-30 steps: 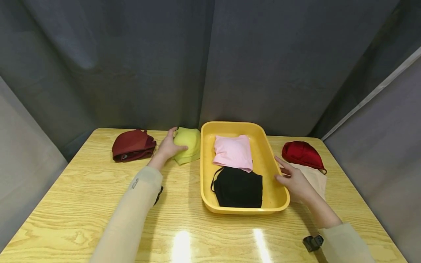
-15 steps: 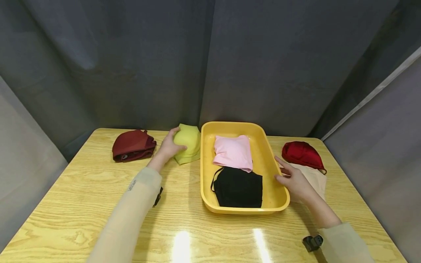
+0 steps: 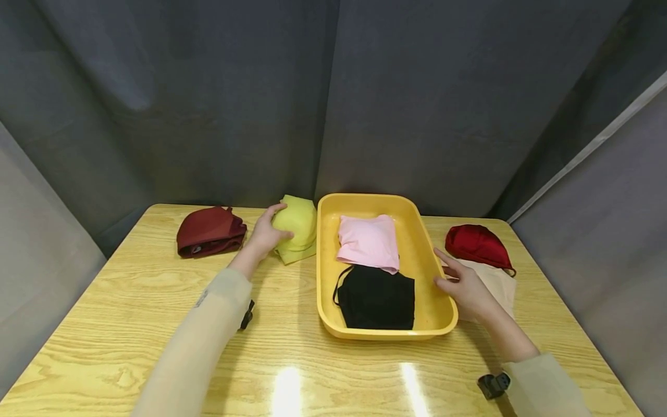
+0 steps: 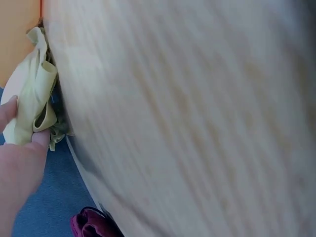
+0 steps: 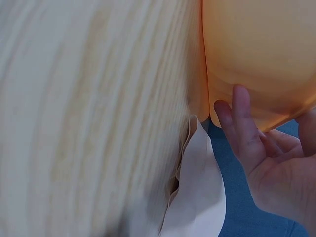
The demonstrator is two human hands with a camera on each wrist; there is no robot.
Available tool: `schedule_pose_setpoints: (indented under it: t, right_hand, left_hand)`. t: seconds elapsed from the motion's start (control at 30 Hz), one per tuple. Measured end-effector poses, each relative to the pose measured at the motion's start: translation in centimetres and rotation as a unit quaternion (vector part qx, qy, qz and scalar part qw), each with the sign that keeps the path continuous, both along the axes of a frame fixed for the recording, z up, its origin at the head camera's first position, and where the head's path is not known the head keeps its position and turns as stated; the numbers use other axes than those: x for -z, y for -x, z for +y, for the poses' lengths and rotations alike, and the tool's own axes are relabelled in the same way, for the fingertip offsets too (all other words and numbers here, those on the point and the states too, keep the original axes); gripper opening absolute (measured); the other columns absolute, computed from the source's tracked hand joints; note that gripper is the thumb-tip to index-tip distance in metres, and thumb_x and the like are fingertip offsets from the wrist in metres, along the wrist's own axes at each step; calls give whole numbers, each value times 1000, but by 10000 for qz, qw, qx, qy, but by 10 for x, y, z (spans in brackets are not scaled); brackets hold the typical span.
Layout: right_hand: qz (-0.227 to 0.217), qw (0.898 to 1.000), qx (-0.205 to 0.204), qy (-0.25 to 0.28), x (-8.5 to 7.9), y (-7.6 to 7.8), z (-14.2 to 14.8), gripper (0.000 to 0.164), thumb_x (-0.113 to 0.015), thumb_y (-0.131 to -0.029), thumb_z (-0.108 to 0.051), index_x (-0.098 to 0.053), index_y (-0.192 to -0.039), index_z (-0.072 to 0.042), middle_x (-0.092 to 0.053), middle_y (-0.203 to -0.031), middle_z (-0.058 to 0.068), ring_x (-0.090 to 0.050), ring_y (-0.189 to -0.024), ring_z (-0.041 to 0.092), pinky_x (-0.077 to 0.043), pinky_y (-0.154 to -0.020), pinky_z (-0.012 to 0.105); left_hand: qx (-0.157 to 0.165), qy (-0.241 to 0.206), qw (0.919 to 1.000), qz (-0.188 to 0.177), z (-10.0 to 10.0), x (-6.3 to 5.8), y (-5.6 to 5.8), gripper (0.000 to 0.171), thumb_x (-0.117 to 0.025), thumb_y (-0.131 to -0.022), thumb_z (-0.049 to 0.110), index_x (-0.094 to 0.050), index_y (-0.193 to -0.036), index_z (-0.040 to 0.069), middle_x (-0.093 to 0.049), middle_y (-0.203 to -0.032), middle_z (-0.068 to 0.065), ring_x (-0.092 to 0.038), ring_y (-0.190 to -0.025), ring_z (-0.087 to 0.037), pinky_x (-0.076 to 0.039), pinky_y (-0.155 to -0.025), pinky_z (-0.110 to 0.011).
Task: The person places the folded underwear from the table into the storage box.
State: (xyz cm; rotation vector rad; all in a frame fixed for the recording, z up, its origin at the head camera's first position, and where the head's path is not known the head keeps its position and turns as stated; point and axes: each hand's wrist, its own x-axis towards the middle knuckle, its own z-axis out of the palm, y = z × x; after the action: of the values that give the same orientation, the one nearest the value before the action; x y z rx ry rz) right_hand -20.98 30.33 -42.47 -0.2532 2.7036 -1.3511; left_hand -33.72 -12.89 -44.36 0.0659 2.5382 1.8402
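Observation:
In the head view my left hand grips a folded yellow bra at the back of the table, just left of a yellow plastic bin. The left wrist view has thumb and fingers on either side of the same bra. My right hand holds the bin's right side, its thumb over the rim; in the right wrist view several fingers lie along the outer wall. Inside the bin, a folded pink bra lies behind a black one with a thin strap.
A folded maroon bra lies at the table's back left. At the right, a red bra lies behind a beige folded garment, partly hidden by my right hand. A grey curtain hangs along the back edge.
The yellow bra has been gathered up in my left hand, its cup bulging more and its back edge higher in view. My left hand shifts slightly left; the right hand and bin stay put.

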Motion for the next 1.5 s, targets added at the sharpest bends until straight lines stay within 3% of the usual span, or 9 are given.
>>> schedule_pose_setpoints:
  t: [0.4,0.87,1.17,1.5]
  right_hand:
    - [-47,10000,40,50,0,0,-2,66,-56,-94,-13,-21,-151,-13,-41,-139,31,-47,-122,44,-51,-89,46]
    - [-161,9996,15,237,0,-1,-2,67,-55,-95,-12,-19,-151,-14,-39,-139,32,-45,-123,46,-51,-88,47]
    - [-81,9999,61,73,1,1,-2,66,-55,-94,-13,-21,-151,-13,-40,-139,31,-44,-125,46,-50,-89,48]
    - [-56,9999,81,42,2,2,-3,66,-55,-94,-12,-22,-151,-12,-40,-139,31,-44,-124,46,-50,-89,48]
  left_hand:
    - [-216,-287,9993,-39,-4,-15,-9,68,-73,-77,-4,-47,-136,17,-29,-151,-9,-37,-131,-30,-42,-100,-44]
    - [-319,-402,9987,17,-11,-31,-22,68,-74,-77,-4,-48,-136,19,-30,-150,-8,-38,-129,-28,-44,-98,-42]
    - [-378,-471,9980,196,-13,-48,-35,68,-75,-75,-5,-49,-135,17,-37,-146,-6,-41,-125,-24,-46,-92,-37]
    - [-370,-621,9973,162,-19,-63,-45,69,-73,-77,-5,-48,-136,19,-33,-148,-2,-41,-124,-22,-49,-90,-33]
